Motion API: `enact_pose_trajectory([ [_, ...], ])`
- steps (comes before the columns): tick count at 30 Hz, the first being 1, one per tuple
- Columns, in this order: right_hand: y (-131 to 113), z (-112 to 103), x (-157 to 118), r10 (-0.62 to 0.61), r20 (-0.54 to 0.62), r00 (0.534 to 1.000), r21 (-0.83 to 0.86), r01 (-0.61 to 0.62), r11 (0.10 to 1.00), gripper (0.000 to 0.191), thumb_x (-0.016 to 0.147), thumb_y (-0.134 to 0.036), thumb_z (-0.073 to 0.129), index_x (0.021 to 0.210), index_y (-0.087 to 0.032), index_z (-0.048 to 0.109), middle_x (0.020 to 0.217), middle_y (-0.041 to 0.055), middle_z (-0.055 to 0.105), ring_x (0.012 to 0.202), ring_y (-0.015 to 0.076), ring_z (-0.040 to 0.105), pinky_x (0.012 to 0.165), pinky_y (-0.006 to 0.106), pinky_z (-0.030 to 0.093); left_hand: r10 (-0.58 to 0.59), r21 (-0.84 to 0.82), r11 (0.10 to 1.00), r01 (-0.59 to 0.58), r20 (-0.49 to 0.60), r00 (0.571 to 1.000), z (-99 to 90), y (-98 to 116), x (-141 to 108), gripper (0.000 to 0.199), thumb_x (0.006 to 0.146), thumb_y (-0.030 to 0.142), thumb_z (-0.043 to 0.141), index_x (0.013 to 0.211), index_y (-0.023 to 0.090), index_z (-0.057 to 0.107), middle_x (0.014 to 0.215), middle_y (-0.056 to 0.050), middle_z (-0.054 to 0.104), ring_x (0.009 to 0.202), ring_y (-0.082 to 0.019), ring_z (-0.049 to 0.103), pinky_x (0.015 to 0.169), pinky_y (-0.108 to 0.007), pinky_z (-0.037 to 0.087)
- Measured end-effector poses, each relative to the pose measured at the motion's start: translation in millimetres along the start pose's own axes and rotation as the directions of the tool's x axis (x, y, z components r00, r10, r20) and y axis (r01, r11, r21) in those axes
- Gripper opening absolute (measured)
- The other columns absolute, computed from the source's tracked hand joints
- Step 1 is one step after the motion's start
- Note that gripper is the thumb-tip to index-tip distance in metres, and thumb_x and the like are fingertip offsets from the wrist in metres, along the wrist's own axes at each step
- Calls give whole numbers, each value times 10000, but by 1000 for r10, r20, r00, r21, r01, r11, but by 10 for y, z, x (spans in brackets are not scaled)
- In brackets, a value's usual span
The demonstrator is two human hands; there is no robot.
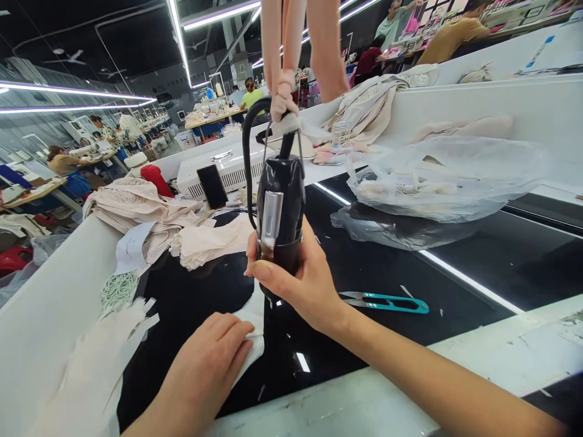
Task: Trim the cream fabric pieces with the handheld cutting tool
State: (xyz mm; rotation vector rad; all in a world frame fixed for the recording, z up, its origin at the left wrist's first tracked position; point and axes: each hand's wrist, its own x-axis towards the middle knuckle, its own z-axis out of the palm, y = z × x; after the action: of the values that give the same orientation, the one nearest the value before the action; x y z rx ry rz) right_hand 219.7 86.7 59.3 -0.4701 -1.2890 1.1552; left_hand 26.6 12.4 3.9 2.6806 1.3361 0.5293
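My right hand is wrapped round a black corded hand tool with a silver lever on its near side, the thumb lying across its lower body. The tool stands upright and hangs by a wire loop from a knotted pale pink fabric strap. Its bottom end is low over the black glossy work surface; whether it touches is hard to see. Beside it, my left hand has its fingers closed together on a white fabric piece, which is partly hidden by the hand and the tool.
Teal thread snips lie right of the tool. Beige fabric pieces, a paper label and pale green elastic cords are at the left. A phone leans behind; a clear plastic bag lies far right. Several people sit beyond.
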Motion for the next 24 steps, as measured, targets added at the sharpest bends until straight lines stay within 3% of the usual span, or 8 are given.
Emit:
enact_pose_trajectory([
  [3,-71,-38,55,0,42,999,-60,2,998,434,724,-355,891,945,-281,525,789,-31,614,633,162,561,534,303,500,9,79,997,-11,27,1000,93,28,-65,240,1067,193,459,1244,221,618,1051,-63,687,911,-226,696,831,-368,628],
  [7,-152,-20,93,-96,-16,995,-195,91,976,400,720,-329,886,895,-271,532,777,-19,611,635,166,556,526,311,500,94,59,994,-96,43,995,61,-56,-79,354,1019,43,421,1255,225,611,1109,-65,688,969,-210,698,861,-335,621],
  [9,-173,8,84,-105,-26,994,-185,98,978,350,750,-279,848,890,-270,527,757,-26,600,604,154,538,511,306,479,156,19,987,-158,95,983,-24,-122,-75,339,1021,21,424,1210,227,617,1155,-56,699,1082,-209,687,986,-356,586],
  [13,-150,42,14,-91,-49,995,-140,83,987,322,772,-264,810,882,-268,507,740,-34,553,593,155,543,510,322,492,227,-3,973,-229,153,962,-173,-262,-99,374,1029,12,433,1241,264,609,1295,2,711,1329,-192,601,1228,-426,399],
  [17,-91,41,-70,-82,-35,996,-76,79,994,321,803,-291,796,918,-275,497,758,-21,572,578,171,569,507,356,525,178,-20,984,-177,95,979,-186,-352,-92,534,946,-74,352,1313,234,588,1337,-33,695,1322,-166,608,1192,-366,451],
  [24,-66,-14,-159,-67,51,996,2,67,998,385,835,-397,846,1041,-296,537,789,-19,626,578,157,604,517,323,548,99,11,995,-99,-6,995,-10,-370,197,377,967,-22,453,1261,143,623,1285,-120,683,1195,-202,662,1065,-340,569],
])
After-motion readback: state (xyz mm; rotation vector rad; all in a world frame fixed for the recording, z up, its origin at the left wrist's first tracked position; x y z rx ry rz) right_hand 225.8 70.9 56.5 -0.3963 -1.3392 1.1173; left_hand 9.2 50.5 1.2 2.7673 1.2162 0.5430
